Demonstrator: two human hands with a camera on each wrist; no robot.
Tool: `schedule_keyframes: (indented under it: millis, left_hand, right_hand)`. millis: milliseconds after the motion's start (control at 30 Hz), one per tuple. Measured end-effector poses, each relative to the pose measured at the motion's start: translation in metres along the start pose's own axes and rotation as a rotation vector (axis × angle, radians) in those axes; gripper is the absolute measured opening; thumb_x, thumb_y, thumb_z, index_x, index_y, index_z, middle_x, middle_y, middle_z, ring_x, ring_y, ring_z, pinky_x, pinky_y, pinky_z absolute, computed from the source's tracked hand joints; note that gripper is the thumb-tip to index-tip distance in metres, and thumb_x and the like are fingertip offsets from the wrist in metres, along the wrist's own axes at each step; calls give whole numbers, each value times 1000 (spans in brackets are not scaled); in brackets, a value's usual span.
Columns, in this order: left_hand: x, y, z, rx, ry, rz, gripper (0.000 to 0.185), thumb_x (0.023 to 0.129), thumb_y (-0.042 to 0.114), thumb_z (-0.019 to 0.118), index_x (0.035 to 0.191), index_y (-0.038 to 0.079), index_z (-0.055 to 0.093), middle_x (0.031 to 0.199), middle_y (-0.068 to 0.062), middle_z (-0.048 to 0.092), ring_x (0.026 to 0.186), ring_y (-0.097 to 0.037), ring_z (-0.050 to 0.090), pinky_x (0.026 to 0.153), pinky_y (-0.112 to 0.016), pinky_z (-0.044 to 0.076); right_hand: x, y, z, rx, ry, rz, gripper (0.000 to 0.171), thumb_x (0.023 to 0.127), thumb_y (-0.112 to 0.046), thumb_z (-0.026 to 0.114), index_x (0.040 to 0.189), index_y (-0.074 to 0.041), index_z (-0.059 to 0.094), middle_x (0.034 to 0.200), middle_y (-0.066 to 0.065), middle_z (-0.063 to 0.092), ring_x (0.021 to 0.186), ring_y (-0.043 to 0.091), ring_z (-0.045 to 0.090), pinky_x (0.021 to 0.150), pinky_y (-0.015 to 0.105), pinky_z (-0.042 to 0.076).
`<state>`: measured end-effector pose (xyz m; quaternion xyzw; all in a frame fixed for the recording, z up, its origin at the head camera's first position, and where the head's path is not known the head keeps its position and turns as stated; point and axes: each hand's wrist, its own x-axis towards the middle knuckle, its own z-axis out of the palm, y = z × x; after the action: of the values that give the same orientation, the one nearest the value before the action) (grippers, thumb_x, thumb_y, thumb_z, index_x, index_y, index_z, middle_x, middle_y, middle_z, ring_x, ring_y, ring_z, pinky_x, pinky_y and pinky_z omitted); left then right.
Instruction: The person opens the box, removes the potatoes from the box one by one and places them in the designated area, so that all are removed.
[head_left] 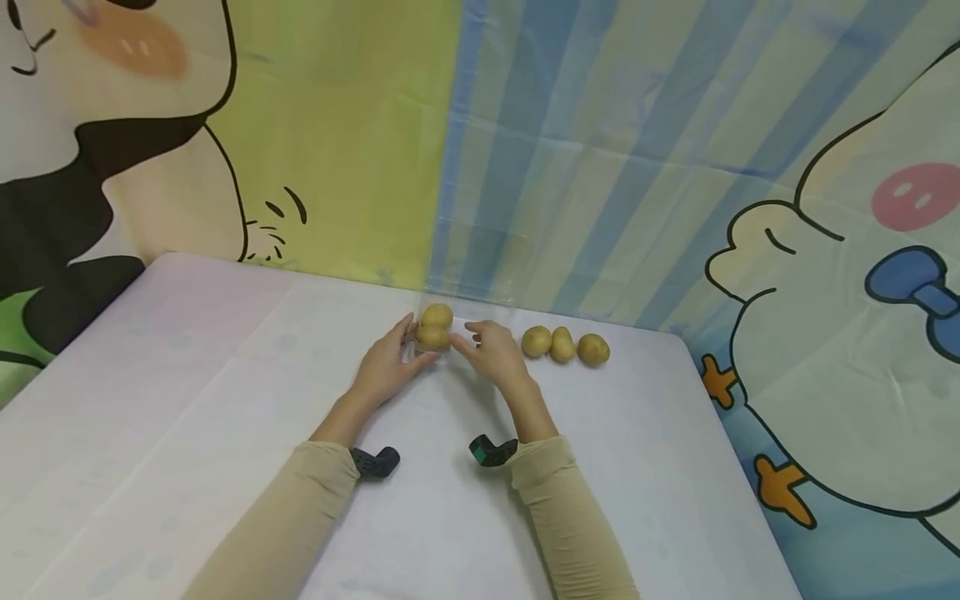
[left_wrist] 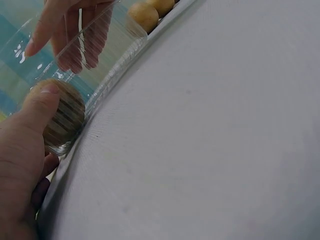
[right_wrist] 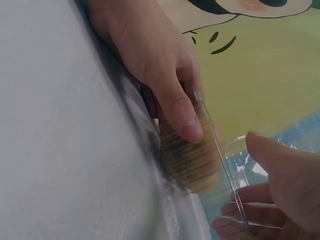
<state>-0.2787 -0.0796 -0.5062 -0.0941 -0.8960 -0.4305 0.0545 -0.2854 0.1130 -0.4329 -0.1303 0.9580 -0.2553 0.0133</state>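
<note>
Two potatoes [head_left: 436,327] sit stacked inside a clear ribbed plastic container [left_wrist: 95,65] at the far edge of the tabletop [head_left: 225,400], one on top of the other, against the backdrop. I read the lower potato through the ribbed wall in both wrist views.

Left hand [head_left: 386,367]: its grip is closed around the container's left side, thumb pressed on the wall over the lower potato, fingers behind.

Right hand [head_left: 491,350]: fingers loosely spread at the container's right side, fingertips touching the clear wall; I see no firm grasp, so I log this grip as open.

Three loose potatoes [head_left: 564,345]: in a row on the tabletop just to the right of the right hand, each touching or nearly touching its neighbour, near the far edge.

Two beige sleeves [head_left: 555,508], each with a dark wrist-mounted camera [head_left: 375,461].

Tabletop: covered in pale cloth.

Backdrop [head_left: 600,150]: cartoon-printed fabric, yellow-green and blue-striped, hung behind the tabletop.
</note>
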Motion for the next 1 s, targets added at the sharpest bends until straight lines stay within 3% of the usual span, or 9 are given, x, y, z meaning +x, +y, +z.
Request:
schedule_keyframes:
  millis: [167, 467, 733, 1000]
  left_hand:
    - [-2, 1, 0, 13, -3, -12, 90, 77, 58, 58, 145, 15, 18, 140, -9, 41, 126, -33, 41, 103, -51, 32]
    - [-6, 2, 1, 11, 10, 8, 88, 78, 56, 60, 145, 14, 20, 141, -11, 40, 127, -34, 39, 103, -51, 32]
    - [-2, 2, 0, 9, 22, 17, 88, 78, 54, 61, 145, 14, 20, 141, -12, 39, 127, -35, 39, 103, -51, 32]
    - [0, 1, 0, 12, 12, -2, 88, 78, 54, 61, 145, 14, 20, 141, -12, 39, 127, -34, 38, 104, -50, 32]
  right_hand:
    - [5, -5, 4, -22, -60, 36, 60, 86, -55, 48, 122, -6, 57, 119, 10, 61, 103, 23, 61, 82, 35, 52]
    - [7, -19, 10, -11, -79, 164, 71, 81, -65, 46, 118, -6, 60, 120, 11, 60, 109, 28, 57, 89, 40, 48]
    - [12, -19, 13, -36, -67, 175, 75, 79, -70, 42, 115, -7, 62, 116, 11, 62, 100, 28, 61, 80, 39, 51]
    - [12, -21, 15, -44, -92, 160, 59, 80, -65, 48, 108, -16, 67, 107, 2, 67, 79, 16, 60, 64, 30, 48]
